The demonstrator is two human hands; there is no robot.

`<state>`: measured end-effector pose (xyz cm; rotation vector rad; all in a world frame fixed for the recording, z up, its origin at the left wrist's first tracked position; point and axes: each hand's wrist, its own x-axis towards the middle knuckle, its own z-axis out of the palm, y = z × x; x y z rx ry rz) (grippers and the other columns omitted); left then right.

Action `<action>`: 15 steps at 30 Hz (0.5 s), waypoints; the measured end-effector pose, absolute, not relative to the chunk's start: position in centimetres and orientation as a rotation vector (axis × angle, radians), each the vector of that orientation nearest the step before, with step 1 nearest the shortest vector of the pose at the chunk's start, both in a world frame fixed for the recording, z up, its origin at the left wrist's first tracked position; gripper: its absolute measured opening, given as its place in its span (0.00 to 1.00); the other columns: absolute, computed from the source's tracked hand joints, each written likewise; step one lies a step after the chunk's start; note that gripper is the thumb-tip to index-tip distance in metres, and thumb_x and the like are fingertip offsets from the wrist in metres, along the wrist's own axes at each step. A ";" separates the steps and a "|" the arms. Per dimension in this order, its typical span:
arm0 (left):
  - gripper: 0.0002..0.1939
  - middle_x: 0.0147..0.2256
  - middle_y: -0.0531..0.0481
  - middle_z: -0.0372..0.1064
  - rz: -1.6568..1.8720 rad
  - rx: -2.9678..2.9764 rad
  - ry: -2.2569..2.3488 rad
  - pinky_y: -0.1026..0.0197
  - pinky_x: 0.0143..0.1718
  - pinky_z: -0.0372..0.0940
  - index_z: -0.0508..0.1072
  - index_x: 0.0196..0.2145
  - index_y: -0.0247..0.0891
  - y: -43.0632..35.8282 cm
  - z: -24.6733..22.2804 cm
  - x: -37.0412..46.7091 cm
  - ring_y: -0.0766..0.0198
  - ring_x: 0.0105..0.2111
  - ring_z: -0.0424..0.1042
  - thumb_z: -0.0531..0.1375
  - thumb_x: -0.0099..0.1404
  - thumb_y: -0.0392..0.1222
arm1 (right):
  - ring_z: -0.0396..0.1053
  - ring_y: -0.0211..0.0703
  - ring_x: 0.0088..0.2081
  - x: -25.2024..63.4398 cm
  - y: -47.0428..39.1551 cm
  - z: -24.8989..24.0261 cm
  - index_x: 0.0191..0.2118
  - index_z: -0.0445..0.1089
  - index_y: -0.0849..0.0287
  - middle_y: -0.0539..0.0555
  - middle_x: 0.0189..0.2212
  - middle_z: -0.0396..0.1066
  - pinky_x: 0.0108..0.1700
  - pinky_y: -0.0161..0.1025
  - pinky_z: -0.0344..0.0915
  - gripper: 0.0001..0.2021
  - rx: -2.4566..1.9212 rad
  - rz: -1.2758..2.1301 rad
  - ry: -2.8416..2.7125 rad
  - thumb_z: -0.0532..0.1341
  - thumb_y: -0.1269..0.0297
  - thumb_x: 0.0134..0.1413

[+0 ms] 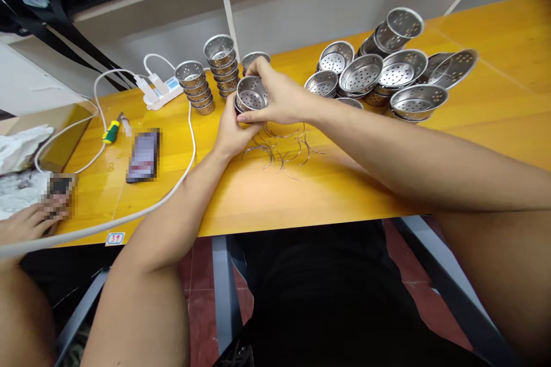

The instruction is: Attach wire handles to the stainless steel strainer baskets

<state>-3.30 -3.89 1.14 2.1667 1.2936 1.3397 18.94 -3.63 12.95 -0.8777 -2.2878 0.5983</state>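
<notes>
A perforated metal cup (252, 93) is held between my two hands over the yellow table, its open top tilted toward me. My right hand (282, 94) grips it from the right, thumb at the near rim and fingers reaching round the far side. Around its left and lower side my left hand (232, 129) is closed, with part of the fingers hidden behind the cup. Just below my hands, several thin curved wires (282, 155) lie loose on the wood. Another perforated cup (256, 59) shows behind my right fingers, partly covered.
Two stacks of perforated cups, a shorter stack (196, 92) and a taller stack (221, 69), stand at left. Many loose cups (361, 74) crowd the right. A white power strip (163, 94), cable, screwdriver (112, 132) and phone (144, 155) lie left, near another person's hand (37, 218).
</notes>
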 end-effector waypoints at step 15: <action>0.44 0.71 0.40 0.74 1.491 2.163 1.376 0.33 0.83 0.74 0.62 0.72 0.52 -2.1 0.2 -4.6 0.44 0.73 0.79 0.83 0.72 0.53 | 0.75 0.77 0.76 21.5 -0.1 5.4 0.84 0.65 0.60 0.73 0.76 0.70 0.82 0.67 0.71 0.40 -1.317 0.352 -2.248 0.75 0.59 0.74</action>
